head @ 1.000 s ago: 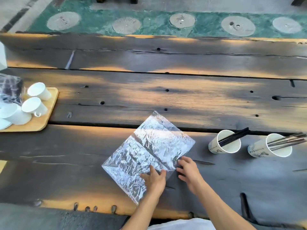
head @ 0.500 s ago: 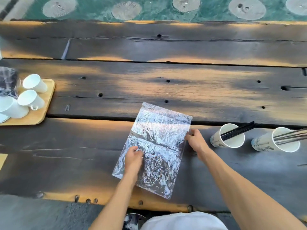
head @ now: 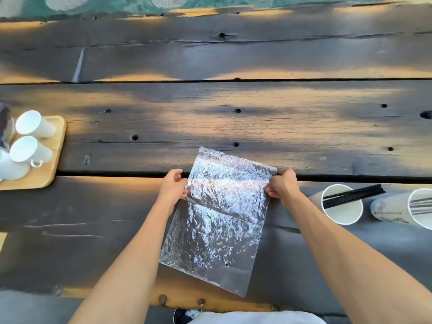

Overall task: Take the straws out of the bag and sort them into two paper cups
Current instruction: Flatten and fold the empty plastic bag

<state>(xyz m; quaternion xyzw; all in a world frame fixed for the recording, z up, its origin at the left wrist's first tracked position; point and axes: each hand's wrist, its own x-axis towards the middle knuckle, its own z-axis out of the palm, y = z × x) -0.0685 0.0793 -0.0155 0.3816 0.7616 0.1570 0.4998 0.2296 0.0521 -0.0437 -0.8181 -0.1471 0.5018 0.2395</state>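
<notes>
A crinkled clear plastic bag (head: 217,220) lies flat on the dark wooden table (head: 233,122), its far end slightly raised. My left hand (head: 173,187) pinches the bag's left edge near the top. My right hand (head: 281,187) pinches the right edge at the same height. No straws show inside the bag. To the right stand two paper cups: the nearer cup (head: 340,204) holds black straws (head: 353,195), and the far cup (head: 406,208), cut by the frame edge, holds grey striped straws (head: 420,203).
A wooden tray (head: 44,174) at the left edge carries several white cups (head: 30,123), some tipped on their sides. A gap between planks (head: 117,173) runs across the table just beyond my hands. The table's near edge (head: 210,302) lies close to my body.
The bag has turned more upright along the table. My left hand moved from the bag's middle up to its left edge; my right hand stays at the upper right edge. The camera tilted down.
</notes>
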